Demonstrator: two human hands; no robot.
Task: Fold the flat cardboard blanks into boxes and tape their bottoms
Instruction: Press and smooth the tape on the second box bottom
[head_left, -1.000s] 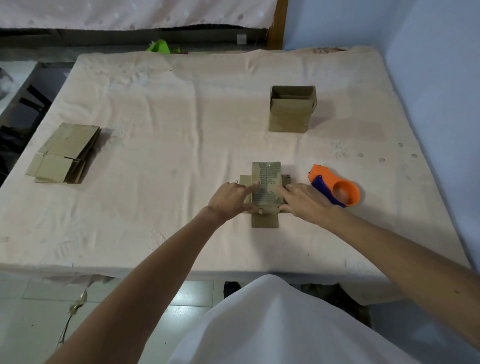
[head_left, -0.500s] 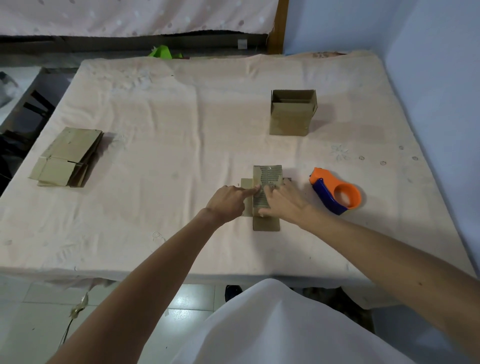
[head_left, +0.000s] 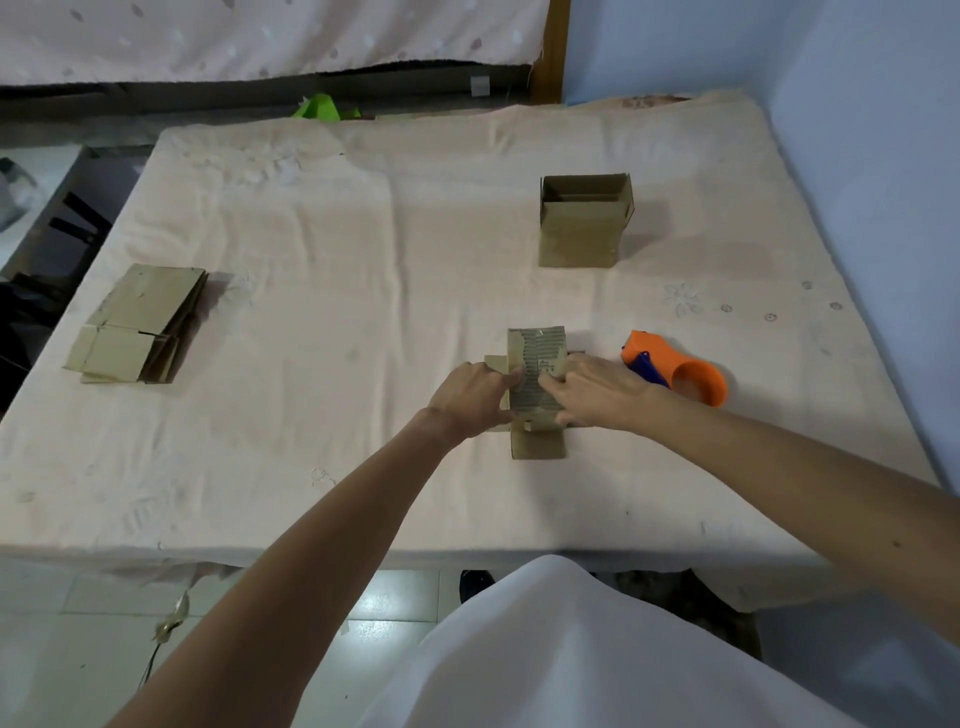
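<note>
A small cardboard box (head_left: 537, 347) stands bottom up near the table's front middle, a printed, taped strip across its top and a flap spread toward me. My left hand (head_left: 475, 397) grips the box's left side, index finger on the top edge and thumb lower down. My right hand (head_left: 597, 392) rests on top from the right, fingers pressing the strip. An orange tape dispenser (head_left: 685, 374) lies just right of my right hand. A stack of flat cardboard blanks (head_left: 137, 325) lies at the left. One folded box (head_left: 582, 228) stands open-topped at the back right.
The table is covered with a pale pink cloth (head_left: 337, 364). A blue wall (head_left: 883, 208) runs close along its right side. A green object (head_left: 322, 108) sits behind the far edge. Tiled floor shows below the front edge.
My right hand slid from the box's right edge leftward onto its top strip. The left hand stayed at the left side. The camera view shifted slightly.
</note>
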